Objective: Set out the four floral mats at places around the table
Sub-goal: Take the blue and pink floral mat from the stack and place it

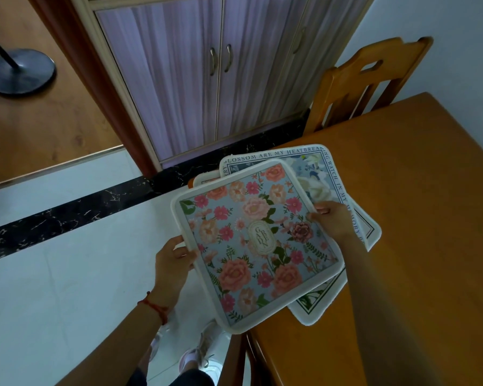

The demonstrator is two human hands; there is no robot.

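A square floral mat (pixel 257 243) with pink and peach flowers on blue and a white border is held over the near corner of the wooden table (pixel 418 207). My left hand (pixel 173 263) grips its left edge and my right hand (pixel 332 221) grips its right edge. Beneath it lies a stack of other mats: a blue-and-white lettered mat (pixel 326 174) shows at the top right, another mat's white corner (pixel 205 178) peeks out on the left, and a green-trimmed corner (pixel 315 305) shows at the bottom. How many lie in the stack is hidden.
A wooden chair (pixel 365 82) stands at the table's far side. Another chair back (pixel 234 358) sits by the near edge. A purple-doored cabinet (pixel 195 79) lines the wall, and a black round stand base (pixel 20 71) rests on the floor at the left.
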